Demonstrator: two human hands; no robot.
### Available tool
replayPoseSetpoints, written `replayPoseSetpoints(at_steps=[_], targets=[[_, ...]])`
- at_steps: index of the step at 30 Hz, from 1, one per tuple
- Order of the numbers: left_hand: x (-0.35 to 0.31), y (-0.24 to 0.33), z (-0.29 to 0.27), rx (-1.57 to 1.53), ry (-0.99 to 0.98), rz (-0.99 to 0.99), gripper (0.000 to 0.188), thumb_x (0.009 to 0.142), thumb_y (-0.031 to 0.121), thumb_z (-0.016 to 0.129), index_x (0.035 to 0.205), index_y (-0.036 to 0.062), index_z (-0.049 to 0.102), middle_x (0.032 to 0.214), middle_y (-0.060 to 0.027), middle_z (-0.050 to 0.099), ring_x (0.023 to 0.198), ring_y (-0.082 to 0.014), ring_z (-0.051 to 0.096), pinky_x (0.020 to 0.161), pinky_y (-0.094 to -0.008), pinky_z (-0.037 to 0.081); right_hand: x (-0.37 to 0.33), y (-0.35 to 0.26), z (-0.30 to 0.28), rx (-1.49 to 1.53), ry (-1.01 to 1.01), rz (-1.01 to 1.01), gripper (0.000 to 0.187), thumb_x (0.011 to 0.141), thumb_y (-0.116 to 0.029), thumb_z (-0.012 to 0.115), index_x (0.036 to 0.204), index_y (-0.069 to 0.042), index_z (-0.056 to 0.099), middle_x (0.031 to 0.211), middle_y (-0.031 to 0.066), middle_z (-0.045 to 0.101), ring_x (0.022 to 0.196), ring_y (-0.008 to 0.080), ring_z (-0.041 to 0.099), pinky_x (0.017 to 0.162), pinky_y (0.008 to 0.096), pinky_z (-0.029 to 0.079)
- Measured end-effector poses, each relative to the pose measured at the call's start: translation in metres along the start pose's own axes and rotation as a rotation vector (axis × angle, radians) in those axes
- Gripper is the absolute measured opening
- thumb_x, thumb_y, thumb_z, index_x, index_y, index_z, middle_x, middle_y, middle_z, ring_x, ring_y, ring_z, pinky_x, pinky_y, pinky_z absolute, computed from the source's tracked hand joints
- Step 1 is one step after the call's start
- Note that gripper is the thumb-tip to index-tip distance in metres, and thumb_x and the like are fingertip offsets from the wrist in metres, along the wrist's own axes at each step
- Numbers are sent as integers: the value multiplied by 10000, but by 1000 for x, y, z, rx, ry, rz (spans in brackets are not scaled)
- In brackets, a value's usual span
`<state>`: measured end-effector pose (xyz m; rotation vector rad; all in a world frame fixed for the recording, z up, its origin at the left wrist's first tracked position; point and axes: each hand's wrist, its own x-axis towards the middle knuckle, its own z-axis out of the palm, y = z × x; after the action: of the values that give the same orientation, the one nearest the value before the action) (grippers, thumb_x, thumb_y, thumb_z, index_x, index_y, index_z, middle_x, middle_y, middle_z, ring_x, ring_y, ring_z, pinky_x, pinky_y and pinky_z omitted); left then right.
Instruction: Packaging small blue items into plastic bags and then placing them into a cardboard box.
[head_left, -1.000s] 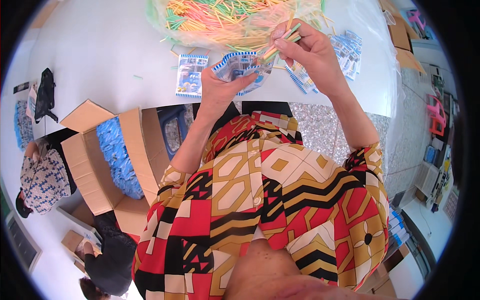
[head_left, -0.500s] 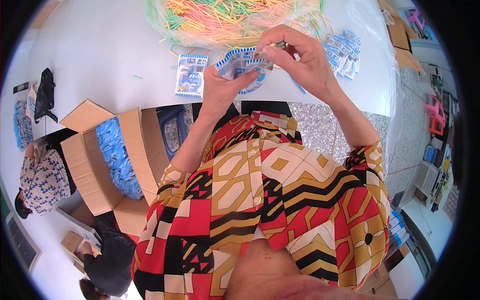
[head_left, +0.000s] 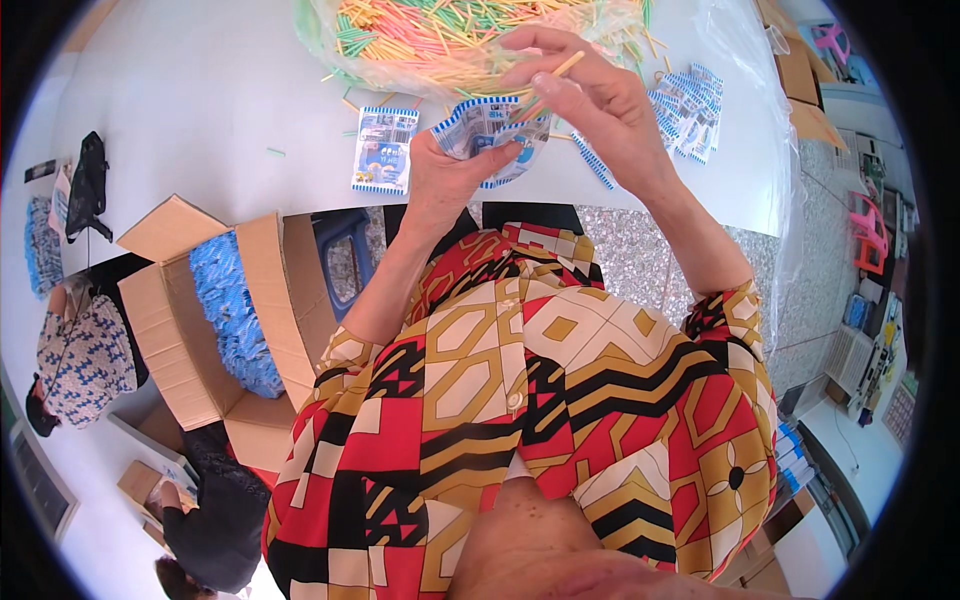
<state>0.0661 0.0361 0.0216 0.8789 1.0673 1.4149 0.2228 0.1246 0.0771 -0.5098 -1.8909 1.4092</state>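
Note:
My left hand [head_left: 447, 180] is closed around the edge of a small blue-and-white packet [head_left: 478, 128], thumb across its front. Thin sticks, some green, poke out at the packet's upper right. My right hand [head_left: 610, 110] hovers just right of them with thumb and fingers spread apart. A yellow stick [head_left: 570, 64] shows by its thumb; I cannot tell whether it touches the hand. A flat packet [head_left: 384, 150] of the same kind lies left of my left hand. Several more packets [head_left: 690, 110] lie overlapping to the right of my right hand.
A clear plastic bag [head_left: 330, 60] full of pink, yellow and green sticks spreads over the far table. Loose sticks lie around it. An open cardboard box [head_left: 170, 315] with blue packets stands at the left, beside a blue stool [head_left: 345, 262]. Two other people are at the left.
My right hand's fingers have come apart from their pinch at the packet's opening, and its fingertips have moved up and left. My left hand keeps the packet in place.

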Motion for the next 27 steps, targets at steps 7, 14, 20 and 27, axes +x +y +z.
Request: replayPoseSetpoints(at_steps=[7, 14, 20, 27], targets=[[0, -1, -6, 7, 47, 20, 257, 746, 19, 719, 996, -2, 661, 883, -23, 667, 768, -63, 595, 692, -216, 488, 5, -3, -9, -452, 25, -176, 237, 935, -152, 490, 1109, -62, 625, 1226, 84, 540, 999, 88, 534, 852, 236, 446], [2, -1, -18, 22, 87, 71, 280, 749, -1, 708, 1022, -12, 649, 898, -39, 668, 790, -79, 604, 719, -225, 488, -21, 41, -40, -1114, -167, 439, 318, 857, -320, 588, 945, -16, 615, 946, 131, 645, 763, 273, 635, 667, 370, 491], [2, 0, -16, 24, 77, 78, 283, 750, -10, 707, 1026, -14, 647, 919, -47, 667, 797, -88, 611, 739, -239, 496, -38, 101, -32, -1330, -6, 328, 363, 808, -398, 624, 867, -44, 567, 880, 126, 621, 752, 319, 623, 615, 415, 483], [1, 0, -18, 4, 74, 74, 324, 741, -12, 718, 1052, -22, 630, 950, -51, 658, 819, -93, 607, 749, -242, 495, -36, 114, -25, -1040, -6, 335, 173, 774, -206, 599, 852, -56, 562, 795, 121, 619, 741, 314, 616, 630, 413, 475]])
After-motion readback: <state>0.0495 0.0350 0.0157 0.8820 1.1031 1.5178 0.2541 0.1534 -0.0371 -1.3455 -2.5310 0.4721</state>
